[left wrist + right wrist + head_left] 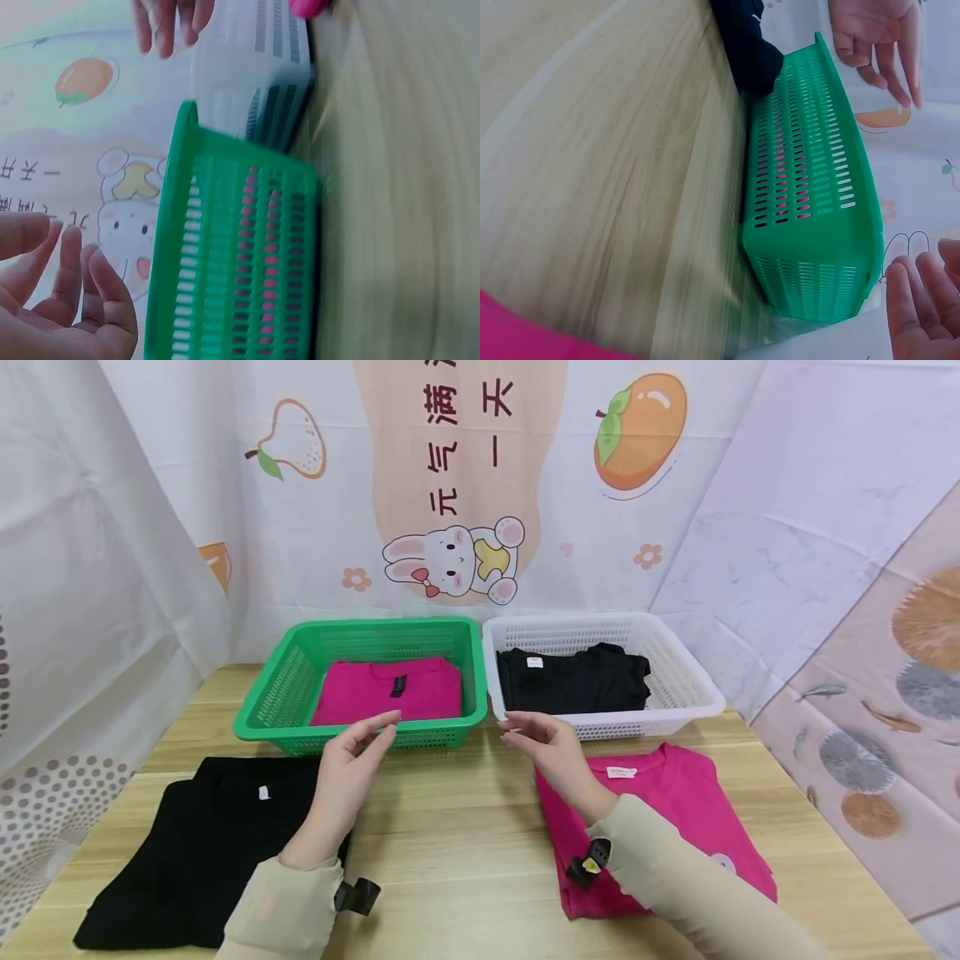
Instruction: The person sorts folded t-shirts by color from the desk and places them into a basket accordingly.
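My left hand (pixel 347 781) hangs in the air before the green basket (pixel 260 710), fingers loosely bent and holding nothing. Opposite it, my right hand (pixel 553 758) hovers before the white basket (pixel 678 689), its fingers relaxed too. A folded pink T-shirt (pixel 360 689) lies in the green basket; a folded black garment (pixel 581 685) lies in the white one. On the table, a folded black T-shirt (pixel 195 852) lies left, partly behind my left arm. A folded pink T-shirt (pixel 690 802) lies right, partly covered by my right arm.
The two baskets stand side by side at the back of the wooden table (pixel 450 843). Behind them hangs a printed curtain (pixel 300 552) with fruit and a rabbit. Patterned cloth (pixel 847 693) borders the right side. A dark wrist device (pixel 356 896) sits on each sleeve.
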Available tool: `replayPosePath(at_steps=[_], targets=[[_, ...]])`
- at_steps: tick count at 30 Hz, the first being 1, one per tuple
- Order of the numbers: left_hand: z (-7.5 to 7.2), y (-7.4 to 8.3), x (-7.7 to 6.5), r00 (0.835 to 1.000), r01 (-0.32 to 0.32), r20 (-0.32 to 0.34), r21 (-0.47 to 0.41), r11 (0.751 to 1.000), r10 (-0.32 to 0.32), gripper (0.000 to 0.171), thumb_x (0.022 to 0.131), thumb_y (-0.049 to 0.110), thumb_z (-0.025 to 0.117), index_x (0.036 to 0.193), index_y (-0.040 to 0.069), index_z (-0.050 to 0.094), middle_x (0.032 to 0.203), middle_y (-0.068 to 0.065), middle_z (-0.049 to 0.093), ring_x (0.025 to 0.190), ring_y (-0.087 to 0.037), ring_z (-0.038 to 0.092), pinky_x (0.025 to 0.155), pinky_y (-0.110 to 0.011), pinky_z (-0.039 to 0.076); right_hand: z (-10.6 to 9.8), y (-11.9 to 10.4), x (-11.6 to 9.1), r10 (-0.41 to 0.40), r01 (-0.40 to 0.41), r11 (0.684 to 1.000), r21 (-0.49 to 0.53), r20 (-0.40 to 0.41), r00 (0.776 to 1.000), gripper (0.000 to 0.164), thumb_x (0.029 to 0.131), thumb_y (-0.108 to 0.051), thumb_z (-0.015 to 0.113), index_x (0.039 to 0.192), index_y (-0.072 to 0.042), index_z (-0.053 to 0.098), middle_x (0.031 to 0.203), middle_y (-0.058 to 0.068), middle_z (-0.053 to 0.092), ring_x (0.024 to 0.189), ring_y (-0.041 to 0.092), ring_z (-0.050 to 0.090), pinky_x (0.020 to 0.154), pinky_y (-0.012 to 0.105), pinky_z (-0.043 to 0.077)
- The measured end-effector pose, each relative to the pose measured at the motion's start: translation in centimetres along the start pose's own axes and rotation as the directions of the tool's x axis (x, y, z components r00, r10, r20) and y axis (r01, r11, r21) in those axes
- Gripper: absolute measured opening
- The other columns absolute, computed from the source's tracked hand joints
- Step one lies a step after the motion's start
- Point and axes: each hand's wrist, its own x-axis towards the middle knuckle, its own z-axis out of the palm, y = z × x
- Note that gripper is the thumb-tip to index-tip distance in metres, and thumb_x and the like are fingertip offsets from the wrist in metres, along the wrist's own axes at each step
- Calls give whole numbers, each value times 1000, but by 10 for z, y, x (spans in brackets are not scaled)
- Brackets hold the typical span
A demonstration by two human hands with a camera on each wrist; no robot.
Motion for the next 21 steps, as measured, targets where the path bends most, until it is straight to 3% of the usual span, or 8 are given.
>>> replayPosePath(at_steps=[7,13,21], targets=[[22,-5,-7,999,20,44,-59,998,-17,29,100,14,60,127,7,67,122,-8,67,91,-9,58,78,-20,50,-7,-1,-8,20,-19,999,35,-21,1000,37,92,-2,66,128,7,62,120,26,67,90,2,70,83,21,57],[38,-6,-14,998,-2,69,-67,998,7,28,99,13,60,125,5,68,119,-12,68,84,-4,57,76,-20,51,-17,-1,-17,47,-44,995,89,-35,998,38,93,-3,65,129,6,60,120,16,69,95,13,72,85,25,58],[58,-8,-23,993,8,118,-109,994,5,28,98,11,60,123,3,68,124,-16,68,92,-2,59,77,-21,52,-32,-2,-27,71,-64,989,137,-50,996,42,91,-5,68,129,10,59,106,-7,74,96,6,71,88,27,57]])
